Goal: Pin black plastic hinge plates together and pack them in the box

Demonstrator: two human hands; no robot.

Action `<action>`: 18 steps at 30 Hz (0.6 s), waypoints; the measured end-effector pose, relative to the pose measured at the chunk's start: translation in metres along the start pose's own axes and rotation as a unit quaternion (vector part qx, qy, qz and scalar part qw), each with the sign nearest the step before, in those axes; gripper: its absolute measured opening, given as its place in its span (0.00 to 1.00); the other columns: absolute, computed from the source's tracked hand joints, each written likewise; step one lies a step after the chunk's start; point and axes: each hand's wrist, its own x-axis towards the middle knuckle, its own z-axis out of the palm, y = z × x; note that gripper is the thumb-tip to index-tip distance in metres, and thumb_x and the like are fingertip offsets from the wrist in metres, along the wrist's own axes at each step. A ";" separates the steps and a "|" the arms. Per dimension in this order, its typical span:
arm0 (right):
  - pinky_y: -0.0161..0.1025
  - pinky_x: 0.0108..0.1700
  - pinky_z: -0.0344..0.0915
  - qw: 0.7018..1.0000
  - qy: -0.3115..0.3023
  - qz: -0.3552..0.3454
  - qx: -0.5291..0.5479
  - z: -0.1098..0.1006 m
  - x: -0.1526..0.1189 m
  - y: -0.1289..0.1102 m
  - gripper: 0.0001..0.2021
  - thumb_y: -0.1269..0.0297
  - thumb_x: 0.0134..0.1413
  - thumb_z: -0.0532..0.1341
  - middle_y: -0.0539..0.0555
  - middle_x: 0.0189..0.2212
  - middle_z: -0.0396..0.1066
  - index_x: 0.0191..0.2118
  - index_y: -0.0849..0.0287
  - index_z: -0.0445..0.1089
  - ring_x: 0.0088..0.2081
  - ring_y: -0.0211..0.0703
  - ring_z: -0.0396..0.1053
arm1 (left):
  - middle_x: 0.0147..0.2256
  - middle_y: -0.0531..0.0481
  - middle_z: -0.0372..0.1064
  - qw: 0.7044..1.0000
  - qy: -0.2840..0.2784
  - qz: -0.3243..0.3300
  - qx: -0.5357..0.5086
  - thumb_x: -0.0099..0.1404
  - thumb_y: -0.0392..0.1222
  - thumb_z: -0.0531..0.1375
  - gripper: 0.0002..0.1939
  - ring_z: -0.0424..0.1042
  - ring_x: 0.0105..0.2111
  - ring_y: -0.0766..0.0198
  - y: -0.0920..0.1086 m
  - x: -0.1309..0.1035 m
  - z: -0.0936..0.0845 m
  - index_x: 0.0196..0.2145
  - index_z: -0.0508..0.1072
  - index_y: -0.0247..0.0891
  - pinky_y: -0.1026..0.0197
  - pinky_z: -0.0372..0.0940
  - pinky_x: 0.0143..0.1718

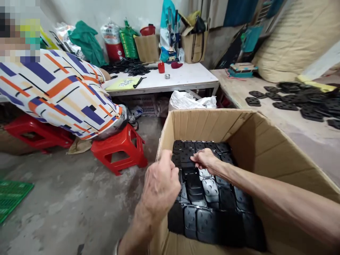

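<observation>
While both hands work inside the cardboard box (255, 141), the step in hand looks like settling black plates (209, 198) into tight rows. Nearest, the left hand (160, 184) hangs over the box's left wall about midway along it, fingers curled inward at the edge of the packed rows; whether it actually pinches a plate I cannot tell, since the back of the hand hides the fingertips. Just beyond, the right hand (204, 159) reaches across from the right wall, its fingers bent down and pressing on the plates in the row toward the far wall, gripping or nudging one there. The plates fill the box floor, lying flat and overlapping. As I judge it, the next move calls for a firm pinch on one plate without disturbing the neighbours beside it. Farther off, a red stool (119, 148) stands on the floor to the left with another person's patterned sleeve (61, 92) above it, and loose plates (297, 97) lie scattered on the bench (265, 106) to the right
</observation>
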 end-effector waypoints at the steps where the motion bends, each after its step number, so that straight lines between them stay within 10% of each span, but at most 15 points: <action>1: 0.27 0.20 0.60 1.000 0.010 0.008 -0.009 0.007 0.016 -0.002 0.08 0.67 0.61 0.60 0.47 0.24 0.65 0.33 0.65 0.67 0.20 0.29 0.61 | 0.29 0.50 0.71 1.000 -0.003 -0.002 -0.003 0.58 0.31 0.52 0.17 0.71 0.29 0.62 0.000 -0.001 0.001 0.45 0.66 0.38 0.60 0.62 0.32; 7: 0.42 0.39 0.71 0.998 0.041 0.027 -0.024 0.039 0.079 -0.015 0.14 0.61 0.62 0.59 0.56 0.44 0.69 0.49 0.63 0.67 0.39 0.41 0.70 | 0.25 0.53 0.70 0.995 0.004 -0.001 -0.099 0.60 0.37 0.52 0.11 0.70 0.24 0.64 -0.005 -0.007 0.009 0.41 0.67 0.40 0.62 0.61 0.27; 18: 0.41 0.38 0.71 0.996 0.030 0.025 -0.079 0.056 0.105 -0.026 0.14 0.60 0.62 0.59 0.56 0.43 0.69 0.50 0.63 0.67 0.38 0.41 0.71 | 0.22 0.54 0.70 0.986 -0.003 -0.021 -0.166 0.57 0.43 0.58 0.10 0.70 0.20 0.63 -0.002 -0.006 0.009 0.38 0.66 0.42 0.62 0.61 0.22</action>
